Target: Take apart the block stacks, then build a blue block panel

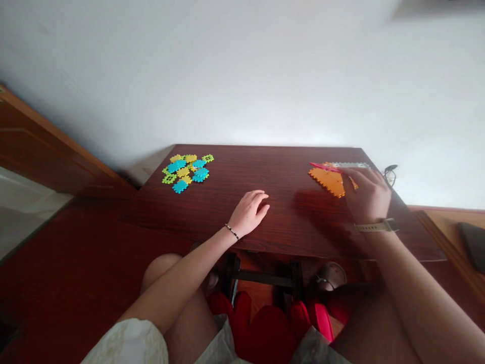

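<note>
My left hand (249, 211) lies on the table with its fingers loosely bent and the thumb apart, holding nothing. On the right, my right hand (369, 194) pinches a thin pink piece (321, 166), seen nearly edge-on and slightly blurred. Beneath it are flat orange pieces with toothed edges (329, 181), partly covered by the hand. Behind them lies a pale grey toothed piece (350, 165). Far from both hands, at the table's left end, is a loose pile of small toothed tiles in blue (181, 186), yellow (183, 172) and green (169, 178).
The dark reddish-brown table (257, 174) stands against a white wall (242, 76). A black cable (390, 173) hangs past its right edge. Below the front edge are my legs and a red seat (273, 328). A wooden door (56, 156) is at the left.
</note>
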A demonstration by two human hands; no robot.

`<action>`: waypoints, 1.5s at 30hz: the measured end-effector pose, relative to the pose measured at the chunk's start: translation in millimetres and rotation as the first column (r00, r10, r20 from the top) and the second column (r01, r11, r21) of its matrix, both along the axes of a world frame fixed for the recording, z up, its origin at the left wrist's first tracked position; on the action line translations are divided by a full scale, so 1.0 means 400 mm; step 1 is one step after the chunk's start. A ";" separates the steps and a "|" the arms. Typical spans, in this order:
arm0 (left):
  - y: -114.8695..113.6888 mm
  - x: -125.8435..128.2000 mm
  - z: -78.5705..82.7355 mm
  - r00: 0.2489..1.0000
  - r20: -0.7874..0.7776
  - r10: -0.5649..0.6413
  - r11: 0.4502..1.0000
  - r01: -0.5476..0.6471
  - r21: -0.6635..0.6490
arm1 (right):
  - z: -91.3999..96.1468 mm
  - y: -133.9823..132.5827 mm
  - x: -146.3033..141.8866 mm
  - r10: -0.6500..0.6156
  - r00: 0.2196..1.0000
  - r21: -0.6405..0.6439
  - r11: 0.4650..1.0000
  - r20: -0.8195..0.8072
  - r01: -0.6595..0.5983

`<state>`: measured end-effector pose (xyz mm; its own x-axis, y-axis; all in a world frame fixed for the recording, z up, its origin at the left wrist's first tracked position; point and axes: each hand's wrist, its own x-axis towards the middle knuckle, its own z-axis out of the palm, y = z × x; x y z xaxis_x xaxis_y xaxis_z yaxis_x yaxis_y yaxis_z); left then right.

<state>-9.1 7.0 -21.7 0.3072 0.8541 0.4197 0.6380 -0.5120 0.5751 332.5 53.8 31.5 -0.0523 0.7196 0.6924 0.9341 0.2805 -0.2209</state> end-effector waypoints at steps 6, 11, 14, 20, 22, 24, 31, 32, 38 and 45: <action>-0.021 0.028 0.028 0.826 0.564 0.009 0.847 0.293 -0.443 | -0.019 -0.078 -0.127 0.355 0.933 0.040 0.933 0.058 -0.357; -0.024 0.050 0.051 0.457 0.872 0.174 0.662 0.602 -0.447 | -0.045 -0.119 -0.199 0.535 0.839 -0.012 0.844 0.103 -0.536; -0.020 0.049 0.056 0.341 0.905 0.252 0.696 0.587 -0.415 | -0.055 -0.133 -0.232 0.621 0.778 -0.061 0.784 0.092 -0.618; -0.010 0.031 0.062 0.325 0.898 0.296 0.754 0.498 -0.429 | -0.068 -0.142 -0.274 0.597 0.798 -0.101 0.791 -0.086 -0.603; -0.009 0.026 0.067 0.344 0.892 0.293 0.750 0.496 -0.438 | -0.077 -0.138 -0.279 0.516 0.806 -0.116 0.817 -0.288 -0.565; -0.012 0.023 0.071 0.368 0.881 0.298 0.741 0.493 -0.457 | -0.086 -0.132 -0.278 0.433 0.713 -0.161 0.783 -0.551 -0.600; -0.017 0.023 0.064 0.365 0.883 0.295 0.705 0.540 -0.459 | -0.083 -0.117 -0.271 -0.011 0.167 -0.141 0.594 -0.986 -0.792; -0.017 0.022 0.063 0.356 0.886 0.297 0.700 0.550 -0.455 | -0.079 -0.118 -0.272 -0.047 0.120 -0.125 0.583 -0.992 -0.803; -0.017 0.016 0.066 0.336 0.900 0.277 0.657 0.618 -0.432 | -0.056 -0.135 -0.290 -0.107 0.003 -0.054 0.482 -0.994 -0.874; -0.026 0.016 0.066 0.344 0.907 0.244 0.590 0.690 -0.420 | -0.056 -0.158 -0.307 -0.120 -0.037 -0.007 0.347 -0.992 -0.938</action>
